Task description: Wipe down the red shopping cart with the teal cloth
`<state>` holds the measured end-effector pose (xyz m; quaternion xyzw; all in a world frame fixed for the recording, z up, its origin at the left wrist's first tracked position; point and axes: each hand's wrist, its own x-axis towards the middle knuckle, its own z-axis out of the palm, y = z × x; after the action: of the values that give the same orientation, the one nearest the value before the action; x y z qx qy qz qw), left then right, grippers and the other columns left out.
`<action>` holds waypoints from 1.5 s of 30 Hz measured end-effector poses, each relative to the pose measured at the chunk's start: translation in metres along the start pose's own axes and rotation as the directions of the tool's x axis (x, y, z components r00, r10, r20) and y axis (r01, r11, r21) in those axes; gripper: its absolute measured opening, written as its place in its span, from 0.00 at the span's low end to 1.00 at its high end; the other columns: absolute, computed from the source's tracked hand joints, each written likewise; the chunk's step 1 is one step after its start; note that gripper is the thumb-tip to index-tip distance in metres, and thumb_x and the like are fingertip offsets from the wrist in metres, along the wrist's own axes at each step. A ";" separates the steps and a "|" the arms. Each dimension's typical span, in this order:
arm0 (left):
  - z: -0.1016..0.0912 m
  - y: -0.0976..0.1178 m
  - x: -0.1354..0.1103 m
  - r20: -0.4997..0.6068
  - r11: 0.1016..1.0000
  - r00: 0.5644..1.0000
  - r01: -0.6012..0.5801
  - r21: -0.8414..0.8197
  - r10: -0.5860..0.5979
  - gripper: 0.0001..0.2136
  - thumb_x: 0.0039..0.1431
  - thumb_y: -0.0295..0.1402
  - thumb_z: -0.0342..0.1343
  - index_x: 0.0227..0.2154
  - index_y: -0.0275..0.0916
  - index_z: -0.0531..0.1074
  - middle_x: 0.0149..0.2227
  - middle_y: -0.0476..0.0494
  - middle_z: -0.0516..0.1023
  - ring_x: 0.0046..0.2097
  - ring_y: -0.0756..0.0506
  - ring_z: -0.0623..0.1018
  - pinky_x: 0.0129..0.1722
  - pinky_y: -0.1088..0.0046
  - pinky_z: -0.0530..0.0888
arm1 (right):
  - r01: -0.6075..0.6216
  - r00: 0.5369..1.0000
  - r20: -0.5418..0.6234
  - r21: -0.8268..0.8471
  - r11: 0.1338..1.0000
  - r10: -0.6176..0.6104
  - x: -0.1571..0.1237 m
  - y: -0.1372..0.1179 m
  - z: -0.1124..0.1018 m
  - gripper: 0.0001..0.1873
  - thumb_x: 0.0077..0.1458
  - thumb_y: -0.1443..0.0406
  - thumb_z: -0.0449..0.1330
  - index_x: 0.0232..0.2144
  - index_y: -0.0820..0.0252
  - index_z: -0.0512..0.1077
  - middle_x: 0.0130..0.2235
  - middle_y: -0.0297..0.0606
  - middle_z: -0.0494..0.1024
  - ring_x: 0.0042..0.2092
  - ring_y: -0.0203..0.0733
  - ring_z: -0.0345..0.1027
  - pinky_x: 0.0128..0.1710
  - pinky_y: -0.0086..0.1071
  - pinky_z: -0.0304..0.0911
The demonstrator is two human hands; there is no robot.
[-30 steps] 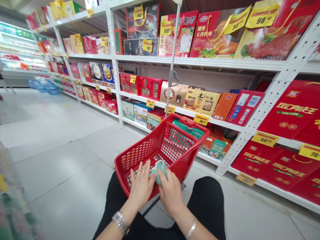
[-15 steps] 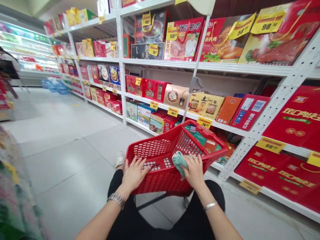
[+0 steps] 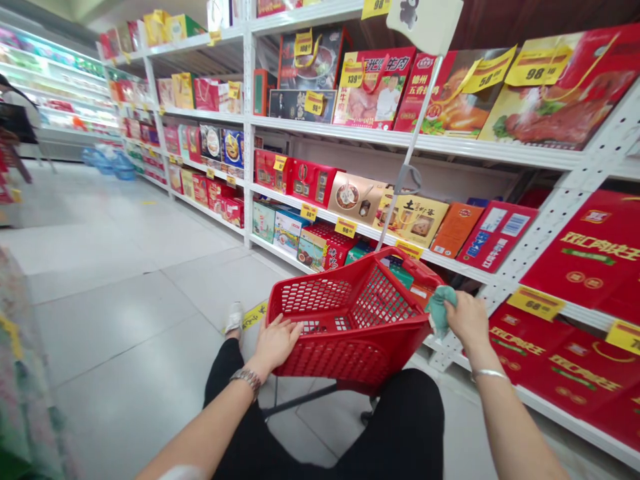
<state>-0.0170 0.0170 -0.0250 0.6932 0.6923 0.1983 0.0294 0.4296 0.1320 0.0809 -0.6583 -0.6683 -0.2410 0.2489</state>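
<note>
A red plastic shopping cart (image 3: 345, 357) with mesh sides stands in front of my knees, its basket tilted in view. My left hand (image 3: 277, 343) grips the near left corner of the basket, fingers bent over the rim. In my right hand (image 3: 467, 320) is a bunched green cloth (image 3: 441, 308), pressed against the right end of the basket near the handle side. Part of the cloth hides that corner of the rim. Inside the basket only the mesh walls and floor show.
White metal shelves (image 3: 320, 130) with boxed goods and yellow price tags run along the right and back. A pole with a pale sign (image 3: 425, 27) rises behind the cart. Blue wrapped bottles (image 3: 113, 163) stand on the tiled floor (image 3: 115, 293). A person (image 3: 17, 117) is at far left.
My right hand has moved right with the cloth, from the near rim to the basket's right end. My left hand stays at the left corner, its fingers closer together. The view has shifted slightly.
</note>
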 end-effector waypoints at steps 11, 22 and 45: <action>0.005 0.007 -0.007 -0.053 1.000 0.999 0.007 -0.013 -0.007 0.25 0.70 0.43 0.37 0.44 0.40 0.81 0.50 0.38 0.83 0.62 0.34 0.73 0.67 0.44 0.54 | 0.240 0.943 0.162 0.273 0.932 -0.290 -0.092 -0.170 0.009 0.13 0.61 0.56 0.60 0.38 0.60 0.75 0.38 0.43 0.80 0.42 0.47 0.71 0.45 0.37 0.56; -0.007 -0.011 -0.024 -0.075 1.000 0.997 0.001 0.021 0.001 0.25 0.70 0.41 0.36 0.38 0.42 0.81 0.45 0.41 0.85 0.58 0.35 0.77 0.67 0.46 0.55 | 0.355 0.855 0.218 0.418 0.836 -0.471 -0.125 -0.251 0.006 0.17 0.55 0.53 0.68 0.41 0.57 0.73 0.39 0.38 0.80 0.43 0.47 0.73 0.43 0.36 0.58; -0.023 -0.017 -0.030 -0.108 0.999 0.994 0.027 0.039 -0.023 0.31 0.69 0.45 0.30 0.33 0.42 0.81 0.37 0.39 0.86 0.46 0.38 0.82 0.58 0.55 0.65 | 0.187 0.977 -0.142 0.226 0.956 -0.157 -0.074 -0.106 0.006 0.16 0.63 0.54 0.52 0.36 0.59 0.73 0.34 0.45 0.78 0.42 0.52 0.68 0.58 0.48 0.54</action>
<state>-0.0389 -0.0170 -0.0165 0.6732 0.7055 0.2207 -0.0194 0.3247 0.0774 0.0290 -0.5468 -0.7307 -0.2197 0.3446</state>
